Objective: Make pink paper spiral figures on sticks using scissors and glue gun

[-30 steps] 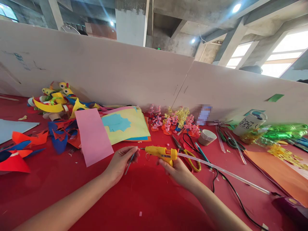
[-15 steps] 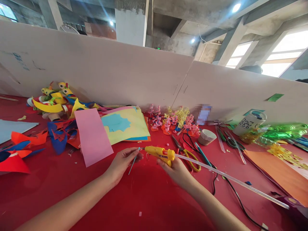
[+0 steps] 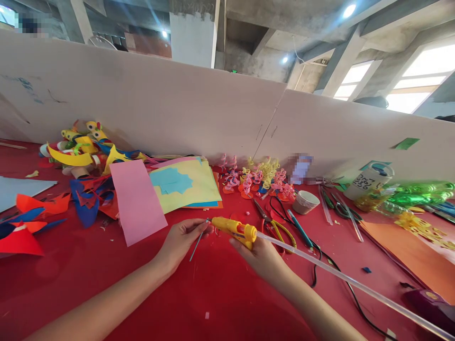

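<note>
My right hand (image 3: 261, 253) is wrapped round a yellow hot glue gun (image 3: 232, 228), its nozzle pointing left. A long clear glue stick (image 3: 330, 272) runs out of the gun's back toward the lower right. Between the fingertips of my left hand (image 3: 186, 239) is pinched a thin blue-green paper strip (image 3: 196, 247), which hangs down at a slant. The nozzle meets the strip's upper end at my left fingertips; whether they touch is too small to tell. A pink paper sheet (image 3: 138, 201) lies beyond my left hand.
Scissors with yellow handles (image 3: 282, 232), a teal pen (image 3: 299, 228) and a black cord (image 3: 350, 289) lie right of the gun. Curled paper pieces (image 3: 254, 177) stand by the white partition (image 3: 159, 104). A paper cup (image 3: 305, 202) and green bottles (image 3: 421, 193) are farther right.
The glue gun has shifted slightly left and down, its back end tilting, and the glue stick now slopes lower at the right. My left hand keeps its pinch on the strip, almost unmoved.
</note>
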`<state>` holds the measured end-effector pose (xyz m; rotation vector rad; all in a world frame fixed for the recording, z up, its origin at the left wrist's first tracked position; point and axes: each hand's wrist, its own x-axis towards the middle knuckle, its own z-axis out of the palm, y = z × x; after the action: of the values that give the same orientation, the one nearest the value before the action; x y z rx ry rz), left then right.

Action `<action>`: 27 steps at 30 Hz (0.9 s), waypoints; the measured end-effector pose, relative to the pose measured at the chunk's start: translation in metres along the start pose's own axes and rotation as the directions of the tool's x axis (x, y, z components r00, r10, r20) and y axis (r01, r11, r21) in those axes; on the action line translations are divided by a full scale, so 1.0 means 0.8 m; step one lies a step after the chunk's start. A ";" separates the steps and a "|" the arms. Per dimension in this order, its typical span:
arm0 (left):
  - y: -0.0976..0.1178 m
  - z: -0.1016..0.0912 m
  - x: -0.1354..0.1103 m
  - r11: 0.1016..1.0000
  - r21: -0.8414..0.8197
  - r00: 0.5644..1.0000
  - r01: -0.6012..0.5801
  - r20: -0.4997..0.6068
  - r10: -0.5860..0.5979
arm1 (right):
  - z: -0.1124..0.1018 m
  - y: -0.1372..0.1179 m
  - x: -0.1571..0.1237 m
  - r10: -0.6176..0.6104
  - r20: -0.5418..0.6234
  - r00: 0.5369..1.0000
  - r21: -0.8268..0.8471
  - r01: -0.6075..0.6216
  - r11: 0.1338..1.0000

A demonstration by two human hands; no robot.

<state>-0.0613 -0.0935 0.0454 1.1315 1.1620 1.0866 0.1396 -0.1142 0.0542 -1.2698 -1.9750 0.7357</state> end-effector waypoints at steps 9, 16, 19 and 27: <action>-0.002 -0.001 -0.001 0.999 0.048 1.000 -0.013 -0.002 0.014 | 0.003 0.001 -0.003 -0.032 -0.042 0.999 -0.145 0.026 0.989; 0.002 0.001 -0.002 0.999 0.050 1.000 0.000 -0.023 0.001 | 0.001 -0.002 -0.003 -0.023 -0.060 0.998 -0.180 0.012 0.984; 0.001 0.000 -0.001 0.999 0.052 1.000 -0.003 -0.029 0.005 | 0.000 -0.001 -0.002 -0.020 -0.055 0.998 -0.143 0.012 0.990; 0.001 0.000 -0.003 0.999 0.051 1.000 -0.004 -0.017 0.005 | -0.001 -0.003 -0.002 -0.009 -0.050 0.999 -0.139 0.002 0.990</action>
<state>-0.0611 -0.0957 0.0468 1.1670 1.2069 1.0774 0.1388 -0.1164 0.0562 -1.3505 -2.0170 0.5657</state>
